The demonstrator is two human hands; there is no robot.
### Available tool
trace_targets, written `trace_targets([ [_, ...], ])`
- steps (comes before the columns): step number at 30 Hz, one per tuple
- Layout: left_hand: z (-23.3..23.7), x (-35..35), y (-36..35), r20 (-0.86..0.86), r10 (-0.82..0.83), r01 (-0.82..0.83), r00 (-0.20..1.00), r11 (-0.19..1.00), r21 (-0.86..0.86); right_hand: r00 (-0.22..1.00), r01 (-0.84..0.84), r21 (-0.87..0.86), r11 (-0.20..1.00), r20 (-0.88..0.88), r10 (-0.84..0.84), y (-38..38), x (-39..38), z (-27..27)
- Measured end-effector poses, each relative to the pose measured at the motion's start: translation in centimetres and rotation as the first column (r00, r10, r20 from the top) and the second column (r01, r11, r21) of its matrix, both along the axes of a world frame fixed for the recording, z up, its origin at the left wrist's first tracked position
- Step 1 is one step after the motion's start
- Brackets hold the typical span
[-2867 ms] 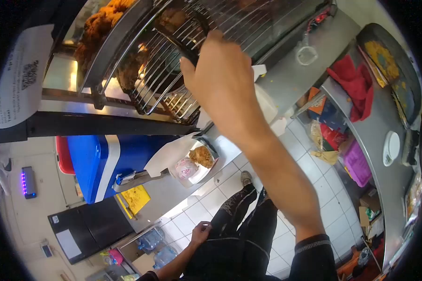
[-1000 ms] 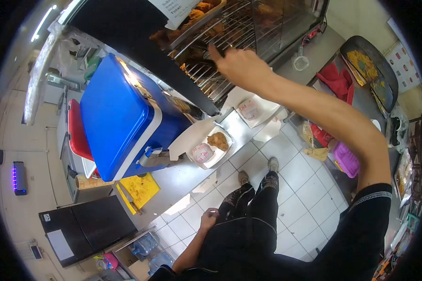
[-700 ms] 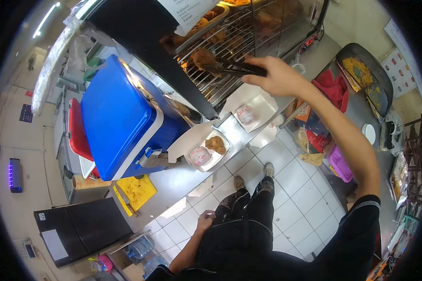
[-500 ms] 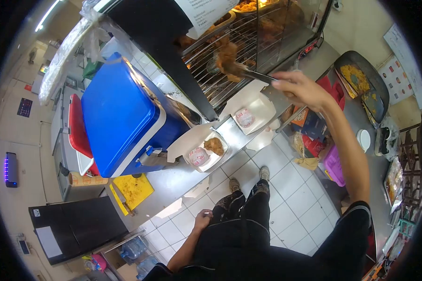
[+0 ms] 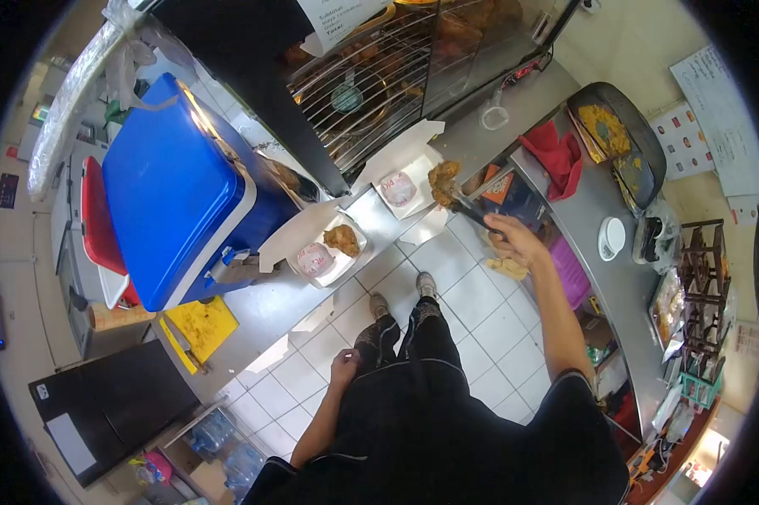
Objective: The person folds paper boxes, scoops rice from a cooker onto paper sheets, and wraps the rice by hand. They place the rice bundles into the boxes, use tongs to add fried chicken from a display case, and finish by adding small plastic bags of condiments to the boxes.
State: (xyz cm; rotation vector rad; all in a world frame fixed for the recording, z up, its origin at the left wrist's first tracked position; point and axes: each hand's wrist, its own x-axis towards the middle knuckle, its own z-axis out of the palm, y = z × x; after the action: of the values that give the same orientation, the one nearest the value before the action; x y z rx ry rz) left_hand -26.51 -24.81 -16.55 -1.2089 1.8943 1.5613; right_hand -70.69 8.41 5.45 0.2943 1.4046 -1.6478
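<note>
My right hand [image 5: 516,241] is closed round the dark handle of a pair of tongs [image 5: 474,210]. A browned piece of fried chicken [image 5: 443,182] is held at the tongs' tips, at the right edge of an open white carton [image 5: 417,162] with a round paper-wrapped packet [image 5: 398,188] inside. To the left, a second open carton [image 5: 283,241] holds a similar wrapped packet [image 5: 315,260] and a fried chicken piece [image 5: 342,241]. Beside my thigh hangs my left hand [image 5: 345,365], its fingers curled, with nothing visible in them.
A glass-fronted warming cabinet [image 5: 371,80] with wire racks stands behind the cartons. On the left are a blue cooler box [image 5: 173,198] and a yellow cutting board [image 5: 204,333] with a knife [image 5: 183,343]. The right counter bears a red cloth [image 5: 553,160] and a black tray [image 5: 630,126].
My right hand has drawn the tongs and chicken piece away from the cabinet's racks, down beside the right carton. The view has shifted too. My left hand stays low by my thigh.
</note>
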Motion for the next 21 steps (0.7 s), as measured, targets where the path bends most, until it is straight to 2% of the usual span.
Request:
trace_targets([
  [2, 0.0, -0.5, 1.0, -0.005, 0.031, -0.031, 1.000, 1.000, 0.001, 1.000, -0.029, 0.057, 0.998, 0.012, 0.028, -0.8, -1.8, -1.7],
  [6, 0.6, -1.8, 2.8, -0.023, 0.115, -0.115, 0.993, 0.993, -0.008, 0.993, -0.087, 0.042, 0.995, 0.078, 0.084, -3.1, -6.3, -3.3],
  [8, 1.5, -2.6, 4.2, -0.014, 0.168, -0.168, 0.986, 0.986, -0.006, 0.979, -0.093, 0.017, 0.996, 0.184, 0.088, -4.1, -8.7, -5.4],
  [11, 2.4, -4.0, 5.9, 0.006, 0.207, -0.207, 0.978, 0.978, 0.017, 0.937, -0.066, -0.035, 0.997, 0.341, 0.074, -4.7, -10.8, -6.0],
  [12, 2.3, -4.3, 6.4, -0.014, 0.234, -0.234, 0.972, 0.972, 0.026, 0.917, -0.050, -0.055, 0.997, 0.393, 0.067, -4.9, -11.2, -5.8],
  [15, 1.3, -4.6, 8.1, -0.043, 0.296, -0.294, 0.954, 0.954, 0.050, 0.913, -0.180, -0.022, 0.983, 0.368, 0.176, -5.2, -11.7, -1.4],
  [18, 2.1, -6.5, 9.3, -0.021, 0.331, -0.330, 0.944, 0.943, 0.044, 0.928, -0.372, 0.239, 0.897, 0.102, 0.358, -4.6, -11.8, 4.4],
  [19, 2.4, -7.3, 9.7, -0.026, 0.340, -0.339, 0.940, 0.940, 0.046, 0.867, -0.353, 0.372, 0.858, -0.214, 0.449, -4.5, -11.3, 4.7],
  [20, 2.8, -7.9, 10.0, -0.030, 0.350, -0.348, 0.936, 0.936, 0.047, 0.694, -0.286, 0.487, 0.825, -0.489, 0.529, -4.4, -10.4, 4.9],
  [21, 2.8, -7.9, 10.3, -0.030, 0.358, -0.356, 0.933, 0.933, 0.047, 0.434, -0.181, 0.568, 0.803, -0.686, 0.583, -4.4, -9.7, 5.0],
])
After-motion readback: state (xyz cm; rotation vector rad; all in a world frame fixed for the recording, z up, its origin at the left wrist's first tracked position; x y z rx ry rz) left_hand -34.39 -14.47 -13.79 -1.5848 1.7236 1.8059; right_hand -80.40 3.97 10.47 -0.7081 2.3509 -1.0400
